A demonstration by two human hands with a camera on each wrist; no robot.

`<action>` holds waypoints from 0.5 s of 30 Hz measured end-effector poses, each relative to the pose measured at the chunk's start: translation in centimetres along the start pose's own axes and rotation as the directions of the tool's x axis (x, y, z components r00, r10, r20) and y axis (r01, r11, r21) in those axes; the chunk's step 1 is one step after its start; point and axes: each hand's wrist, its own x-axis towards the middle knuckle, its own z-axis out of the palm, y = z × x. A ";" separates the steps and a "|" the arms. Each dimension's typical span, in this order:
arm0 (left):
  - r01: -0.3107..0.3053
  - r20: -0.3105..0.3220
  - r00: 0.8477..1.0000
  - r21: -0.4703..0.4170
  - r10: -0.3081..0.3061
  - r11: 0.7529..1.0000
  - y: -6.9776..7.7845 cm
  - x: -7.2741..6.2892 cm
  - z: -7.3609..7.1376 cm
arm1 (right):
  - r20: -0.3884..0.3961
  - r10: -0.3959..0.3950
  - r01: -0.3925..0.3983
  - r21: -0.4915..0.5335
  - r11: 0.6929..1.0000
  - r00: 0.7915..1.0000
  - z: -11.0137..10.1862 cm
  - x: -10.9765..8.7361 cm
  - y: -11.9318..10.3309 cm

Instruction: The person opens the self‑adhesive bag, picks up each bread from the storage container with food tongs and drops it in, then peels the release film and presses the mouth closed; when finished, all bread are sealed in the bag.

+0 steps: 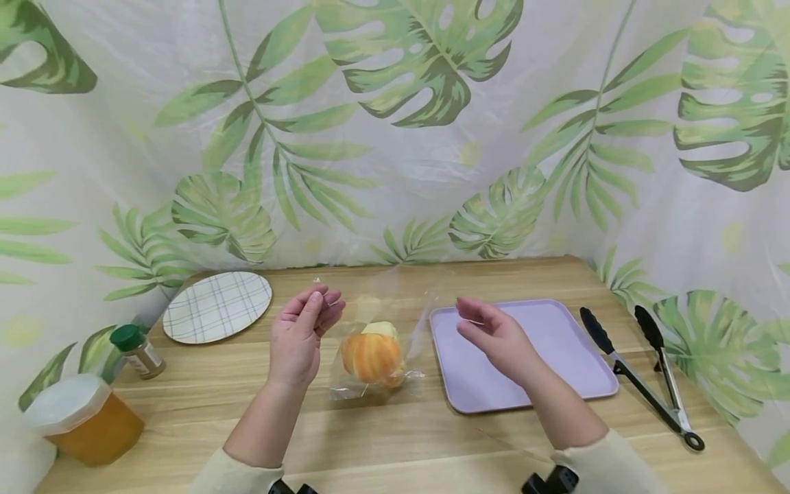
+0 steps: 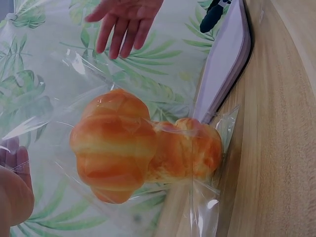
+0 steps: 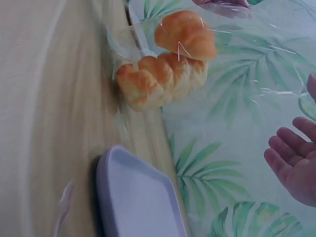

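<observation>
A clear plastic bag (image 1: 415, 357) stands on the table between both hands. Inside it, a round ridged bun (image 1: 369, 358) rests on a bumpy, braided-looking bread roll (image 3: 163, 81); both are golden brown. To the bag's left, my left hand (image 1: 302, 336) pinches its upper edge between thumb and fingers, with a glint of plastic at the tips. My right hand (image 1: 500, 339) hovers on the other side, over the lilac tray (image 1: 524, 357). Its fingers are extended and loosely bent, holding nothing, as the right wrist view (image 3: 296, 163) also shows.
Black-tipped tongs (image 1: 663, 398) lie spread right of the tray. At the left are a checked oval plate (image 1: 219, 307), a green-capped spice jar (image 1: 138, 352) and a white-lidded tub (image 1: 92, 422) with amber contents. A thin strip (image 1: 512, 444) lies near the front. A leaf-print curtain hangs behind.
</observation>
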 end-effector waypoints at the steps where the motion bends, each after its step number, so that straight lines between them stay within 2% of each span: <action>1: -0.003 0.007 1.000 0.003 0.003 1.000 0.0 0.0 -0.1 | 0.010 0.018 -0.018 0.016 1.000 1.000 0.4 0.7 -0.2; 4: -0.017 0.039 0.999 0.009 0.017 1.000 0.0 0.1 -0.3 | 0.027 0.048 -0.050 0.067 0.997 0.998 1.4 2.6 -0.5; 8: -0.036 0.107 0.994 0.017 0.034 0.999 -0.1 0.2 -0.6 | -0.009 0.061 -0.059 0.119 0.991 0.998 2.3 4.3 -0.8; 12: -0.060 0.174 0.983 0.046 0.051 0.997 0.0 0.3 -1.1 | -0.053 0.070 -0.061 0.152 0.986 0.996 2.6 5.1 -1.0; 15: -0.085 0.214 0.974 0.067 0.069 0.994 0.1 0.5 -1.5 | -0.049 0.064 -0.055 0.167 0.984 0.997 2.7 5.4 -1.1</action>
